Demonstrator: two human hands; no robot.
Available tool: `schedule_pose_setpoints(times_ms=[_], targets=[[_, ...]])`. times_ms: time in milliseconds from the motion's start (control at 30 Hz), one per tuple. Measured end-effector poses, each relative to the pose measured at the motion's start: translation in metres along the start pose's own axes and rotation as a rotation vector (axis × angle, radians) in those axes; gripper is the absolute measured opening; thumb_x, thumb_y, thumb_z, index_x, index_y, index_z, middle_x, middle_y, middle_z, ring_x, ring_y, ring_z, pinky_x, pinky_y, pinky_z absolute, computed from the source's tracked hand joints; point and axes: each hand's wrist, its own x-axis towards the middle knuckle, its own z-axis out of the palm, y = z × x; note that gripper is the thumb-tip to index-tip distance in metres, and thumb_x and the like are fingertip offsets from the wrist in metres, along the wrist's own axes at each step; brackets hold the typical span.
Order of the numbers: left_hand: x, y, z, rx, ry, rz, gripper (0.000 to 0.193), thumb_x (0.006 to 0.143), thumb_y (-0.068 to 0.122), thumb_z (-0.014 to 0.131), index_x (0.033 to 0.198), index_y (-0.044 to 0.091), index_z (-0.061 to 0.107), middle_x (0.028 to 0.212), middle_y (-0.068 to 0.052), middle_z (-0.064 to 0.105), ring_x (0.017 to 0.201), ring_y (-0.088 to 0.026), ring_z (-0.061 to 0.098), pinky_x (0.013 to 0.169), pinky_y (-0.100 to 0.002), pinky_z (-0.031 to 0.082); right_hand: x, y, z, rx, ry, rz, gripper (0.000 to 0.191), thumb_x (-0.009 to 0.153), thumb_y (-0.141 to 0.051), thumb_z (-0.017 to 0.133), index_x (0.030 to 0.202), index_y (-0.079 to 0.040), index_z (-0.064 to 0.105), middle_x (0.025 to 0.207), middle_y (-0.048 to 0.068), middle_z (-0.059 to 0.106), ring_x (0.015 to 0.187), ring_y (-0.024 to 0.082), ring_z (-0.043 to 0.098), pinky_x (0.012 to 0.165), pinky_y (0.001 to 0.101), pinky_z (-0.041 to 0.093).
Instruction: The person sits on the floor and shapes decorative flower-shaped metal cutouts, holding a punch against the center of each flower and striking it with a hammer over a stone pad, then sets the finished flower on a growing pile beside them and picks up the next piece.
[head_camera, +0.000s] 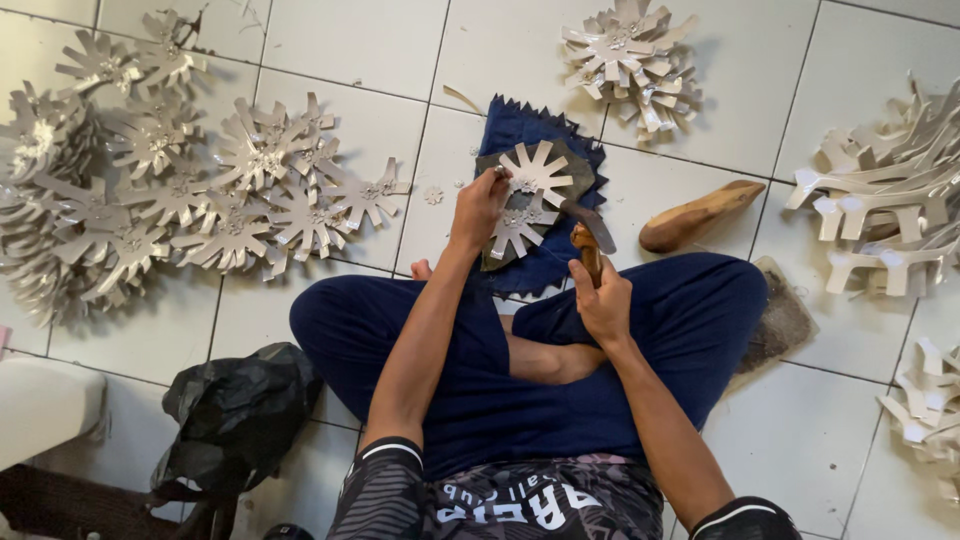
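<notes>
Seated cross-legged on white tile. Left hand reaches forward, fingers pinched on the white metal flower pieces lying on a dark pad over blue cloth. Right hand, wrist cocked, fist closed around a wooden-handled hammer just beside them.

We see the flower cutouts as thin sheet metal, pale and a bit shiny, same as the pile near the floor's left edge. The pad under them looks like dark blue cloth, matt. The hammer has a wooden handle, the floor is glossy white tile, and the bag looks like crinkly black plastic.
</notes>
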Motion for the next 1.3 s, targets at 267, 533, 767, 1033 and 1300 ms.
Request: schedule_pose_setpoints(times_ms=[267,533,767,1033,1300], targets=[[-0.006,-0.008,-0.007,0.107,-0.059,0.162,0.018,0.104,0.010,0.056,0.120,0.005,0.063,0.114,-0.020,0.070,0.101,-0.043,0.068,0.083,-0.048,0.056,0.012,-0.062,0.004,0.042,-0.093,0.028,0.032,0.097,-0.035,0.068,0.095,-0.003,0.066,0.057,0.000,0.059,0.046,0.007,0.055,0.044,0.0268,0.043],[0.000,-0.008,-0.011,0.152,-0.041,0.147,0.022,0.102,0.010,0.058,0.122,0.004,0.063,0.115,-0.021,0.069,0.102,-0.043,0.067,0.083,-0.048,0.056,0.016,-0.101,-0.005,0.628,-0.087,-0.641,0.038,0.100,-0.042,0.069,0.095,-0.005,0.058,0.072,0.000,0.060,0.055,0.008,0.055,0.049,0.0256,0.045],[0.006,-0.017,-0.011,0.137,-0.050,0.246,0.024,0.099,0.004,0.056,0.121,0.004,0.064,0.121,-0.020,0.070,0.112,-0.040,0.068,0.092,-0.045,0.057,0.043,-0.053,0.025,-0.221,-0.104,-0.234,0.041,0.097,-0.040,0.068,0.098,0.000,0.068,0.064,0.012,0.062,0.058,0.022,0.064,0.057,0.0403,0.050],[0.015,0.003,-0.007,-0.056,0.051,0.008,0.014,0.100,0.006,0.061,0.112,0.004,0.067,0.102,-0.019,0.073,0.093,-0.035,0.074,0.080,-0.040,0.058,0.030,-0.029,-0.011,0.079,-0.017,-0.120,0.035,0.102,-0.035,0.065,0.087,-0.004,0.060,0.060,-0.002,0.056,0.048,0.006,0.052,0.044,0.0247,0.040],[0.018,-0.003,0.016,-0.053,-0.050,0.079,0.014,0.099,0.006,0.060,0.109,0.002,0.069,0.104,-0.019,0.073,0.094,-0.036,0.073,0.079,-0.040,0.057,0.030,0.000,0.000,0.155,0.002,0.006,0.038,0.101,-0.034,0.067,0.080,-0.004,0.058,0.059,-0.001,0.056,0.047,0.005,0.052,0.041,0.0240,0.039]])
